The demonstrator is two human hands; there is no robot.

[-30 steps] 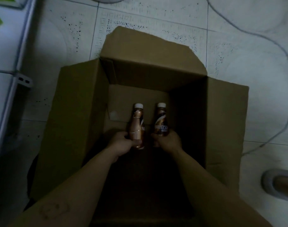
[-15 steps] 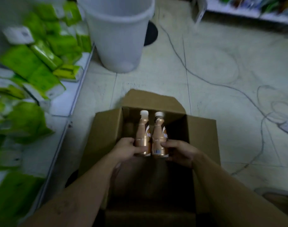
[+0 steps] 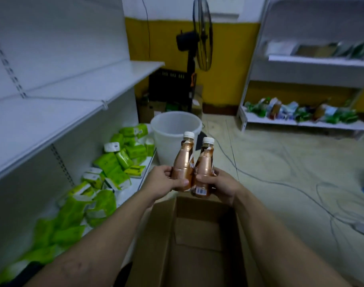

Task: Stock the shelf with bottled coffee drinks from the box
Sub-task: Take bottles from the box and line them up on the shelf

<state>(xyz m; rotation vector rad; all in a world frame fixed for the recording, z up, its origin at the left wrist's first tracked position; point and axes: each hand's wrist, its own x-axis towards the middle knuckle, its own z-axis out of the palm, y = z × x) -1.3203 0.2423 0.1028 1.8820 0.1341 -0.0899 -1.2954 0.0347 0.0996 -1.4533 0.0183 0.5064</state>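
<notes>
Shop aisle, pale floor (image 3: 280,154), yellow wall (image 3: 228,59) at the back. In close now: the left hand (image 3: 162,181) has its thumb (image 3: 180,181) curled across the front of the left bottle (image 3: 183,162), gripping the lower body. The right hand (image 3: 222,185) is clamped the same way round the right bottle (image 3: 205,164). Both are copper-coloured coffee drinks, upright, white caps on top, touching side by side, held in the air just over the far rim of the open cardboard box (image 3: 162,235). Out to the left runs the white shelf (image 3: 53,112), with green packs (image 3: 115,162) heaped on the level beneath. Beyond the bottles sits a white bucket (image 3: 173,129), a standing fan (image 3: 201,34) behind it, and cables (image 3: 280,183) trail across the floor on the right.
</notes>
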